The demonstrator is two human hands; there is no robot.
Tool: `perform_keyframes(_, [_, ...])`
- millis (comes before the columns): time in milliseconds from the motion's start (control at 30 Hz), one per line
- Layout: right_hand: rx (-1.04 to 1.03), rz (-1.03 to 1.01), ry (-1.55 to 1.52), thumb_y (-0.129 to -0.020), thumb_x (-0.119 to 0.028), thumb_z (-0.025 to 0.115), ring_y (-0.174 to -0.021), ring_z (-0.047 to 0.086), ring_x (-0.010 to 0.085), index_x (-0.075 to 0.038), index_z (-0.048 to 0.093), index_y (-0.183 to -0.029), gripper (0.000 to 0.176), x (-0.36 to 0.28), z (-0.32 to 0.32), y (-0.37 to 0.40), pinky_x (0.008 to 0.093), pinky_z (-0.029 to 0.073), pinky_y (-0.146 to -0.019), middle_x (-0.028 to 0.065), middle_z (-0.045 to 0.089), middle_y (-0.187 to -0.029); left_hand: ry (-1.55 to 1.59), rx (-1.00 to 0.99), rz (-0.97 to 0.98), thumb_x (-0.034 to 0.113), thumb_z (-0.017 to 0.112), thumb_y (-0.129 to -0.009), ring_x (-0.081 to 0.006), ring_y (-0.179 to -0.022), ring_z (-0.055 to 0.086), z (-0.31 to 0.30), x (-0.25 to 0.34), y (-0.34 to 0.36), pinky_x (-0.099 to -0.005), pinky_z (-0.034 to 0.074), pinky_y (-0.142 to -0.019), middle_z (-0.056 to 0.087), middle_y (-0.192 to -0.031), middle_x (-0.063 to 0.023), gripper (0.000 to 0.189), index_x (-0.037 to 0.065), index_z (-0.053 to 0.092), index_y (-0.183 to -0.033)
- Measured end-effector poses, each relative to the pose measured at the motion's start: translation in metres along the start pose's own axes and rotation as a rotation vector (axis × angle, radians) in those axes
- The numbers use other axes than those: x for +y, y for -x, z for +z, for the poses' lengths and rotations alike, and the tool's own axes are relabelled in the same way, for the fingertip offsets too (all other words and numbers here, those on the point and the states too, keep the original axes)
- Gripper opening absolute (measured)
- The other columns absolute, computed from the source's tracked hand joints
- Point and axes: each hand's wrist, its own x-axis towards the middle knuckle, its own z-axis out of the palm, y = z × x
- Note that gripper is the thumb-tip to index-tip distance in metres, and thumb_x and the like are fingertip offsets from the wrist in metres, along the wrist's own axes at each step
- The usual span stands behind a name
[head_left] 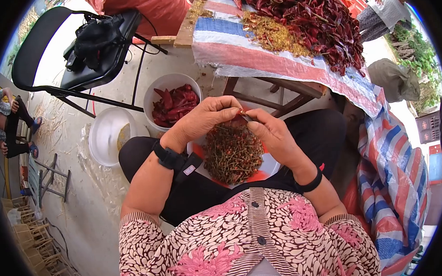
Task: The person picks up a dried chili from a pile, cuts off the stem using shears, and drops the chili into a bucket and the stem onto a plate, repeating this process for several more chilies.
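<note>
My left hand (208, 118) and my right hand (270, 131) meet over my lap, both pinching one dried red chili (239, 116). My right hand also seems to hold a small dark blade at the chili, though it is too small to be sure. Directly below the hands a red-and-white bowl (269, 169) rests on my lap, heaped with chili stems and scraps (232, 153). A black watch sits on my left wrist and a black band on my right.
A white bucket of red chilies (172, 101) and a white basin (105, 135) stand on the ground at the left. A striped sheet on a table (276, 56) carries a large chili pile (307, 16). A black folding chair (81, 45) holds a bag. A person sits at far left.
</note>
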Motion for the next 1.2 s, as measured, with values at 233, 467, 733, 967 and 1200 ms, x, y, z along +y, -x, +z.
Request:
perform_keyframes(233, [-0.239,0.335,-0.895,-0.1,-0.031,0.05,-0.048,0.027,0.0003,-0.004,0.053,-0.11,0.03,-0.005,0.0,0.011,0.0154,0.023,-0.041,-0.0046,0.037,-0.067,0.101,-0.145,-0.01,0.026,0.057,-0.097,-0.0051,-0.08,0.052,0.002,0.003,0.002,-0.0208,0.043,-0.074,0.058,-0.085,0.0029,0.021,0.005,0.06,-0.097])
perform_keyframes(467, [-0.131,0.219,-0.625,-0.098,-0.032,0.051,-0.053,0.045,0.009,-0.003,0.053,-0.11,0.031,0.011,0.005,0.013,0.0243,0.037,-0.047,0.0019,0.05,-0.075,0.011,-0.112,-0.026,0.028,0.06,-0.095,-0.0057,-0.076,0.052,-0.004,-0.001,0.001,-0.0216,0.043,-0.072,0.057,-0.082,0.0032,0.021,0.006,0.058,-0.092])
perform_keyframes(733, [0.17,-0.048,0.27,-0.098,-0.033,0.052,-0.07,0.058,0.02,-0.004,0.054,-0.112,0.033,0.009,0.015,0.014,0.0325,0.046,-0.065,0.0121,0.059,-0.082,-0.058,-0.036,-0.067,0.028,0.061,-0.094,-0.0035,-0.074,0.05,0.004,-0.009,-0.003,-0.0201,0.042,-0.07,0.055,-0.081,0.0054,0.022,0.006,0.058,-0.091])
perform_keyframes(967, [-0.204,0.327,-0.96,-0.099,-0.035,0.051,-0.046,0.028,0.0012,-0.005,0.05,-0.112,0.033,-0.003,0.009,0.018,0.0161,0.021,-0.04,-0.0052,0.036,-0.066,0.144,-0.179,-0.031,0.025,0.061,-0.095,-0.0058,-0.073,0.05,0.002,-0.004,0.002,-0.0209,0.041,-0.067,0.053,-0.084,0.0023,0.02,0.006,0.057,-0.089])
perform_keyframes(1200, [-0.361,0.377,-1.447,-0.099,-0.036,0.049,-0.041,0.029,0.0026,-0.006,0.05,-0.108,0.031,0.008,0.019,0.021,0.0184,0.023,-0.037,-0.0038,0.038,-0.066,0.291,-0.274,-0.062,0.024,0.062,-0.093,-0.0067,-0.066,0.048,0.004,-0.006,0.0,-0.02,0.039,-0.065,0.057,-0.082,-0.0011,0.021,0.007,0.053,-0.085])
